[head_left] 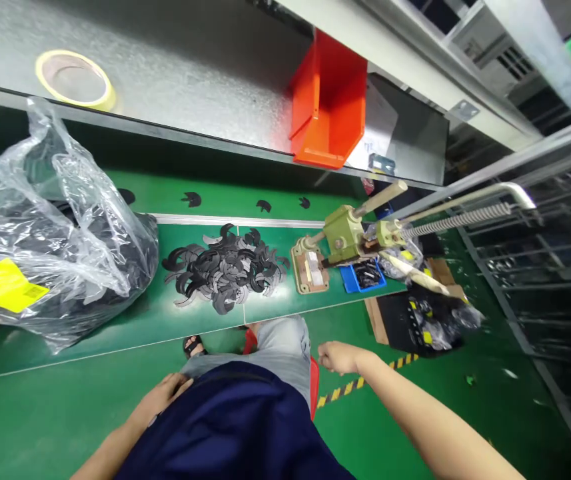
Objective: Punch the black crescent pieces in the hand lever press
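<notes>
My left hand [166,392] rests against my hip at the edge of the dark blue shirt, fingers laid flat and holding nothing. Beside my right thigh, my right hand [338,358] hangs with fingers curled in, close to the red stool [314,383]; nothing shows in it. Both hands are off the green bench [145,313]. On the bench lies a heap of curved black and grey pieces [228,267]. Right of the heap stands a green hand-lever press [342,233] on its base plate [310,267]. A blue tray [350,279] of small black parts sits beside the press.
A clear plastic bag [110,267] of dark parts fills the bench's left. Several black pieces [192,199] lie along the back. On the metal shelf are a tape roll [108,100] and an orange bin [305,130]. An open box [379,320] with bags stands at right.
</notes>
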The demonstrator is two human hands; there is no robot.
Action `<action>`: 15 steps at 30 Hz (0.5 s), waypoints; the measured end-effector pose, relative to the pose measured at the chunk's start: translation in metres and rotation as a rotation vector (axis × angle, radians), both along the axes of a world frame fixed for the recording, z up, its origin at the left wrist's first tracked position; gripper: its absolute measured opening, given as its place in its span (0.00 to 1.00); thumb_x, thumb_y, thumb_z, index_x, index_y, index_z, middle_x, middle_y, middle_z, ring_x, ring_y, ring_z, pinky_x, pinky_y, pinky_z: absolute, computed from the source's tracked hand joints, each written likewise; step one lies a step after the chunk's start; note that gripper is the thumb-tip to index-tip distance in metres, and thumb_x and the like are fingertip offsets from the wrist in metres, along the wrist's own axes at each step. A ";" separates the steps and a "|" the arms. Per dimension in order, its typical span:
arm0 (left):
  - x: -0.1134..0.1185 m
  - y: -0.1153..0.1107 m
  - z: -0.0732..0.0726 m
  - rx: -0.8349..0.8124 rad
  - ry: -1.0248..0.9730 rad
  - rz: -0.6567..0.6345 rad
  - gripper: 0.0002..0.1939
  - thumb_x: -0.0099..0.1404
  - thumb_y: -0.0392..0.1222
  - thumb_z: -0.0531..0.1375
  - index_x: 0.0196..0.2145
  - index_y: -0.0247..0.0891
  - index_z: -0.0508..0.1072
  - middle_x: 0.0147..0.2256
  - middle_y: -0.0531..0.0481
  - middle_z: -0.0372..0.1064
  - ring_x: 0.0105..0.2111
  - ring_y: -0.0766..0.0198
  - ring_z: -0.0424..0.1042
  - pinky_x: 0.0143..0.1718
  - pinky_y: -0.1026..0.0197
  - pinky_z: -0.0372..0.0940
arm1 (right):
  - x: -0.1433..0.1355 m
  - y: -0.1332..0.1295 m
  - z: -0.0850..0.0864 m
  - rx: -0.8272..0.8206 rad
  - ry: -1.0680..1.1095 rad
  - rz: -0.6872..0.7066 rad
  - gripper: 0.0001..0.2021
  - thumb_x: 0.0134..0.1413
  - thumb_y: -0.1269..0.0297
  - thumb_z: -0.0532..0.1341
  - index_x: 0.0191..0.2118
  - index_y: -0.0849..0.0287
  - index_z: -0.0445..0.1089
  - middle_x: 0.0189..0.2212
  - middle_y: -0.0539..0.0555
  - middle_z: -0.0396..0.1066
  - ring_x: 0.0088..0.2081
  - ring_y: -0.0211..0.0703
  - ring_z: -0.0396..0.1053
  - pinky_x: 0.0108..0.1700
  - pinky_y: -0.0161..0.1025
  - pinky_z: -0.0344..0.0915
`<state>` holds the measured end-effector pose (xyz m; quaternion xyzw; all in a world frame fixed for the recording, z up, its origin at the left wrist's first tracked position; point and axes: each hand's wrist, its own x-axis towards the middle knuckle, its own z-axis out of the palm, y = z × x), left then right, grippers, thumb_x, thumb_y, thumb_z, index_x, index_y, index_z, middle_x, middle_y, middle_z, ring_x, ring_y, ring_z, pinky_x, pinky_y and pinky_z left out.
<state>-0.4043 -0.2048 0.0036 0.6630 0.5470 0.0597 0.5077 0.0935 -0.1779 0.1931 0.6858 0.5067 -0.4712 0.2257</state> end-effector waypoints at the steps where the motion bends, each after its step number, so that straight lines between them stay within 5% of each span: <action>1: 0.006 0.000 0.000 -0.001 0.001 0.012 0.17 0.72 0.56 0.47 0.37 0.46 0.70 0.40 0.49 0.75 0.46 0.56 0.76 0.53 0.60 0.67 | 0.002 0.010 -0.004 -0.002 0.008 0.019 0.18 0.67 0.52 0.64 0.51 0.61 0.72 0.46 0.55 0.75 0.44 0.41 0.75 0.47 0.44 0.77; 7: 0.074 0.009 -0.005 0.022 0.087 0.000 0.20 0.74 0.59 0.48 0.41 0.45 0.72 0.43 0.46 0.77 0.48 0.53 0.76 0.55 0.57 0.66 | 0.033 0.007 -0.055 -0.010 0.051 0.063 0.17 0.68 0.51 0.63 0.50 0.61 0.72 0.42 0.53 0.75 0.39 0.38 0.74 0.42 0.40 0.77; 12: 0.203 0.057 -0.048 0.110 0.068 0.080 0.23 0.75 0.58 0.51 0.44 0.40 0.78 0.48 0.37 0.78 0.53 0.48 0.75 0.62 0.49 0.64 | 0.126 0.027 -0.124 0.131 -0.048 0.197 0.11 0.72 0.61 0.53 0.44 0.60 0.71 0.37 0.53 0.76 0.39 0.39 0.74 0.48 0.41 0.74; 15: 0.290 0.107 -0.087 -0.189 -0.048 0.125 0.18 0.71 0.49 0.55 0.34 0.39 0.83 0.42 0.39 0.82 0.46 0.54 0.79 0.54 0.59 0.71 | 0.184 0.052 -0.174 0.237 -0.099 0.301 0.12 0.67 0.60 0.53 0.47 0.55 0.71 0.46 0.58 0.77 0.50 0.49 0.76 0.60 0.49 0.71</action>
